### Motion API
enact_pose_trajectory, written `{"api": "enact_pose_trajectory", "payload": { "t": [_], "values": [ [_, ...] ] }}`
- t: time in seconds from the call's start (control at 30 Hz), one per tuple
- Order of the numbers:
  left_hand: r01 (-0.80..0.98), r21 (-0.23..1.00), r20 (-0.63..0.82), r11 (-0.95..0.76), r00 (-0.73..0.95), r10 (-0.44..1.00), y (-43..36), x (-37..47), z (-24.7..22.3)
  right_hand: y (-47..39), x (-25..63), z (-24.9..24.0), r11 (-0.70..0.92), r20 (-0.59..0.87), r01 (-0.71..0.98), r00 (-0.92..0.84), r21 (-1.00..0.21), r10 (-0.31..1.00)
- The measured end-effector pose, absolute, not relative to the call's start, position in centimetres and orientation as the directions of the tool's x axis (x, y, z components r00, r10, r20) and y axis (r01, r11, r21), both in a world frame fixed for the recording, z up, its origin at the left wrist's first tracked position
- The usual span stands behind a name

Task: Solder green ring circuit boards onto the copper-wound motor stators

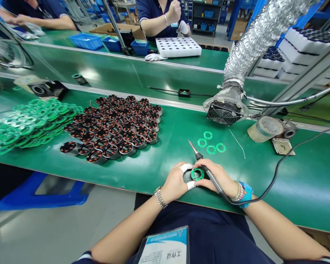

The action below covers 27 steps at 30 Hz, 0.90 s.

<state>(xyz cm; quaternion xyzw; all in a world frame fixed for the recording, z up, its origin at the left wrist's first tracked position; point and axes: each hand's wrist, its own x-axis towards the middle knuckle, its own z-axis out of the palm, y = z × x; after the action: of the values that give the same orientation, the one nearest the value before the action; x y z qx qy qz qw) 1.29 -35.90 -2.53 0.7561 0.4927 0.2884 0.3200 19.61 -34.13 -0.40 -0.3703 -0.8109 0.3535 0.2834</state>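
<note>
Near the table's front edge, a small motor stator is topped by a green ring-shaped circuit board (197, 179). My left hand (173, 183), white tape on its thumb and a finger, grips the stator from the left. My right hand (220, 173) holds a soldering iron (212, 179) in its grasp, the tip pointing up and away to the left. Thumb and finger of that hand also touch the stator's right side. Just beyond, several loose green ring boards (202, 146) lie flat on the table.
A block of copper-wound stators (115, 139) stands left of centre, beside a heap of green boards (35, 123). A fan on a foil duct (224, 113) hangs at the back right. A solder wire (238, 143) and a cup (264, 129) lie right. Co-workers sit opposite.
</note>
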Motion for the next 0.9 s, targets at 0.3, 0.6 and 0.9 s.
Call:
{"api": "enact_pose_trajectory", "payload": {
  "t": [0.3,0.6,0.9],
  "values": [
    [0.444,0.858,0.047,-0.259,0.433,0.900,-35.7,-0.5,-2.4,-34.0,20.1,-0.7,0.382,0.131,0.343,-0.572,-0.858,0.810],
    [0.428,0.859,0.108,-0.281,0.385,0.917,-35.6,0.6,-2.9,-34.1,20.6,-0.8,0.404,0.147,0.345,-0.578,-0.847,0.803],
    [0.492,0.777,0.139,-0.393,0.475,0.869,-35.3,0.2,-2.9,-34.8,21.4,-1.6,0.312,0.186,0.327,-0.363,-0.892,0.913]
  ]
}}
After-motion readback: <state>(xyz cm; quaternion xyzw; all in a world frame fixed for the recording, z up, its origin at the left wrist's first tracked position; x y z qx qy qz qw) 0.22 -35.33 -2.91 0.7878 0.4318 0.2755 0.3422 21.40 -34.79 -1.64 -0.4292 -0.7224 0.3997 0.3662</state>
